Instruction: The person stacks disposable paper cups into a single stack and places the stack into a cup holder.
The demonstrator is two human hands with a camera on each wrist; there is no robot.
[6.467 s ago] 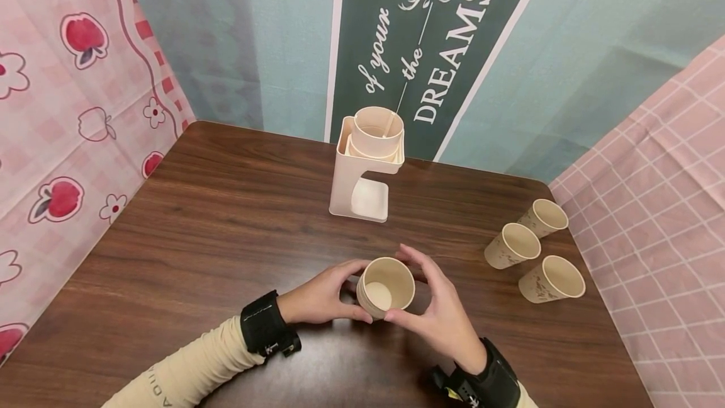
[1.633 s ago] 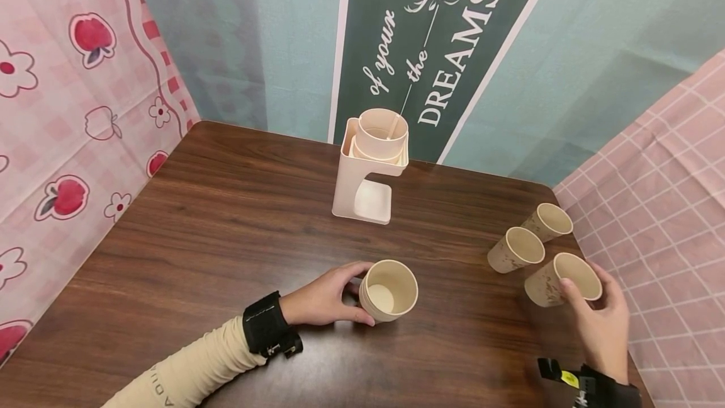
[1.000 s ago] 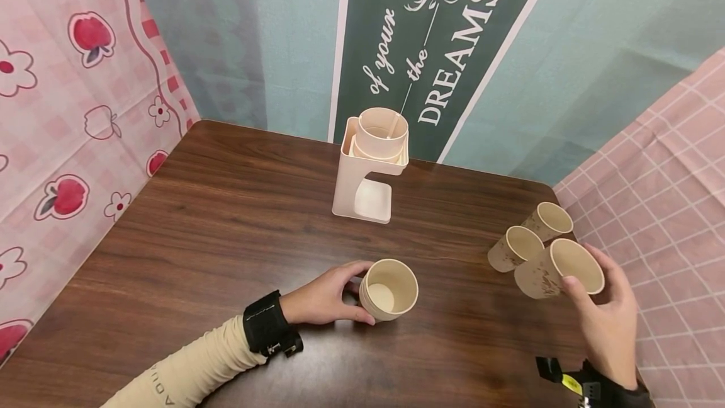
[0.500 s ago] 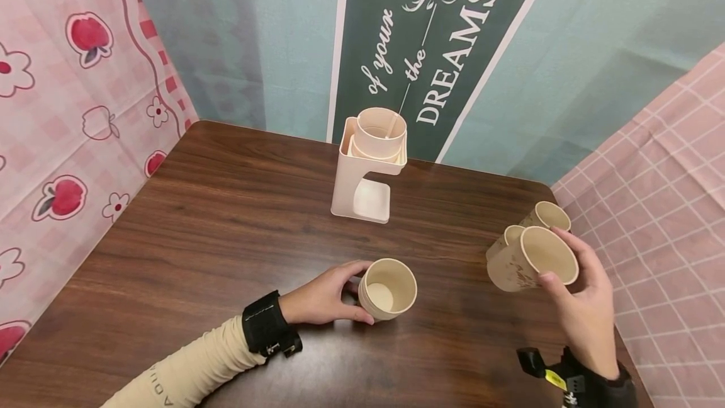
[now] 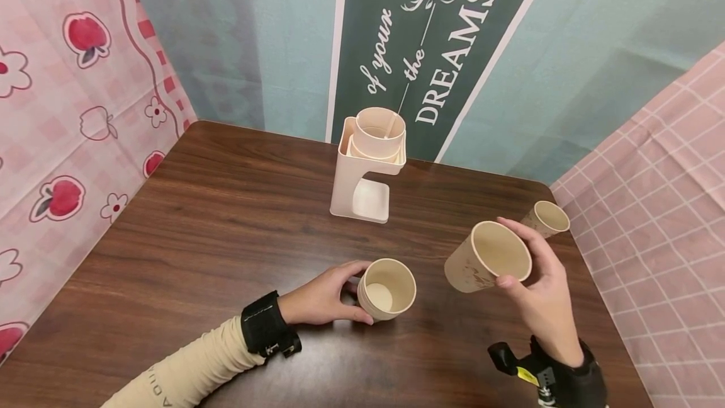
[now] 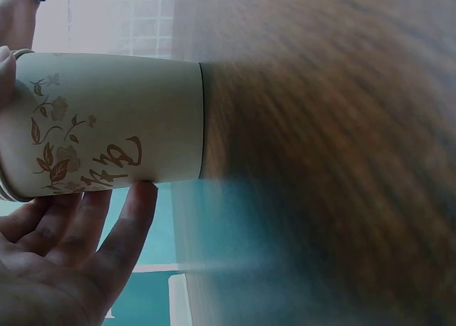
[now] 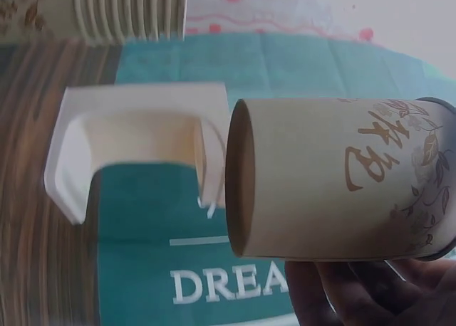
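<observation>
My left hand (image 5: 324,298) holds a stack of beige paper cups (image 5: 387,288) upright on the table, thumb in front and fingers behind. In the left wrist view the outer paper cup (image 6: 107,123) shows brown flowers and writing, with fingers (image 6: 135,212) touching its side. My right hand (image 5: 540,288) grips a single paper cup (image 5: 470,266), tilted and raised to the right of the stack. The right wrist view shows that held cup (image 7: 335,180) close up, and several nested rims of the stack (image 7: 132,9).
A pale pink cup dispenser-like stand (image 5: 345,184) with a round holder on top stands at the table's back. One paper cup (image 5: 545,219) stands at the far right; the other cup seen there earlier is out of sight. Fabric backdrops (image 5: 226,49) border the wooden table (image 5: 226,206).
My right hand has picked up the nearest cup at the right and moved it left toward the stack. Earlier both hands held the stack; my left hand has stayed there.
</observation>
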